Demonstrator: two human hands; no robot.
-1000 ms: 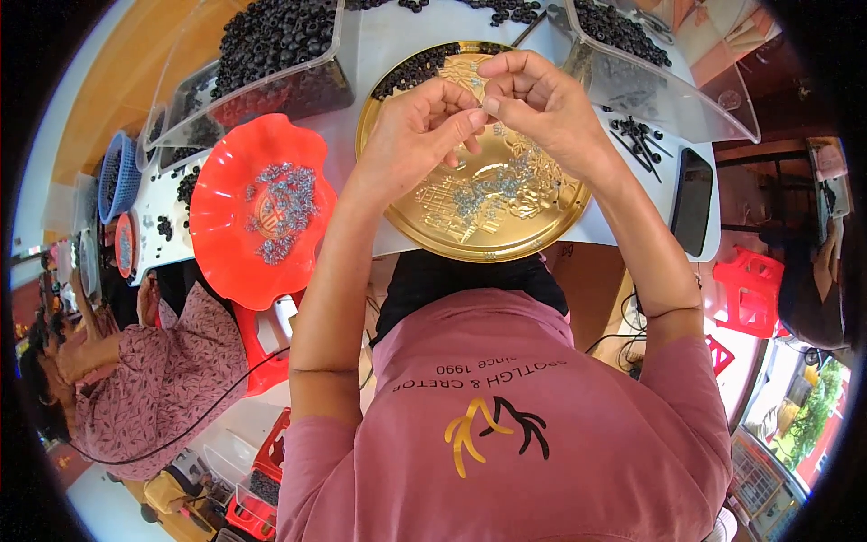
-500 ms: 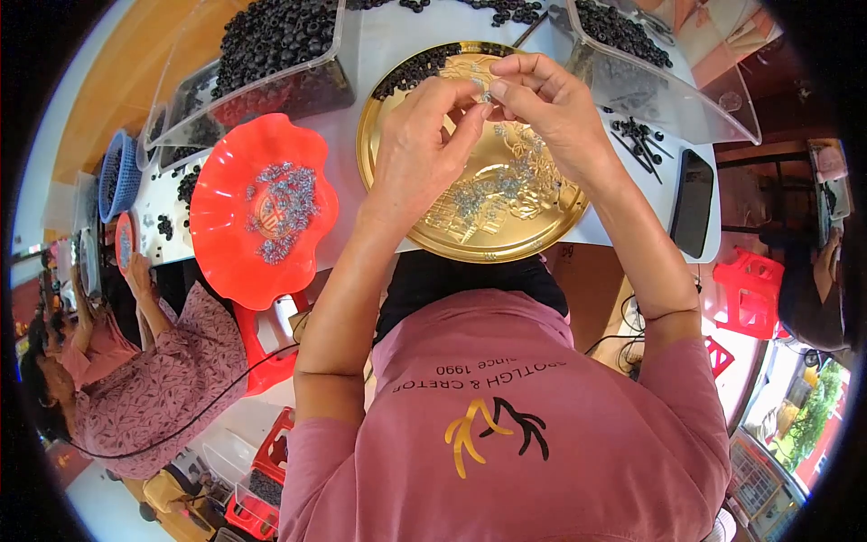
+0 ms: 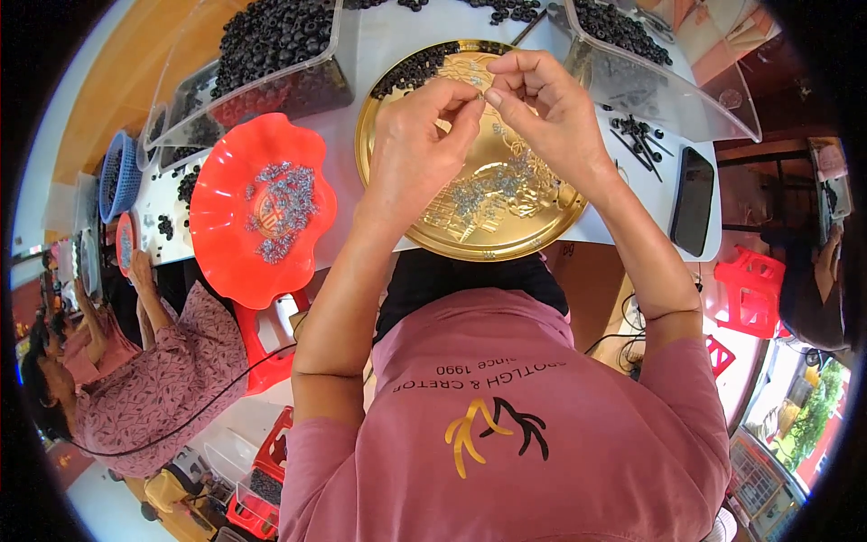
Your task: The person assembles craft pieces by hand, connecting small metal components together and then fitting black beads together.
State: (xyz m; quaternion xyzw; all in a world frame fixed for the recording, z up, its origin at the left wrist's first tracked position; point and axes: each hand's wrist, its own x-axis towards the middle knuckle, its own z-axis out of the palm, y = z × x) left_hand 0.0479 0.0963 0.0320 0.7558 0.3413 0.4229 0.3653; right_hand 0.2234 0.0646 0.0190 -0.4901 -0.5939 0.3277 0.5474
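Note:
Over the round gold tray [image 3: 492,251], my left hand [image 3: 424,149] and my right hand [image 3: 555,113] meet fingertip to fingertip. Both are closed in pinches. Between them is a tiny silvery metal piece, mostly hidden by the fingers. Small silver metal pieces [image 3: 470,197], too fine to make out in detail, lie scattered on the tray below my hands. Black bead-like rings [image 3: 411,72] line the tray's far left rim. To the left, a red scalloped dish [image 3: 217,212] holds a pile of similar silver pieces [image 3: 287,203].
Clear plastic bins [image 3: 330,81] of black rings stand at the far left and far right [image 3: 695,108]. A phone [image 3: 694,203] and thin black rods [image 3: 639,149] lie right of the tray. A blue basket [image 3: 122,181] stands far left. Another person [image 3: 163,379] sits at the left.
My hands stay over the tray; the fingertips have shifted slightly, and the silver piece between them shows less than before. The left wrist has turned a little.

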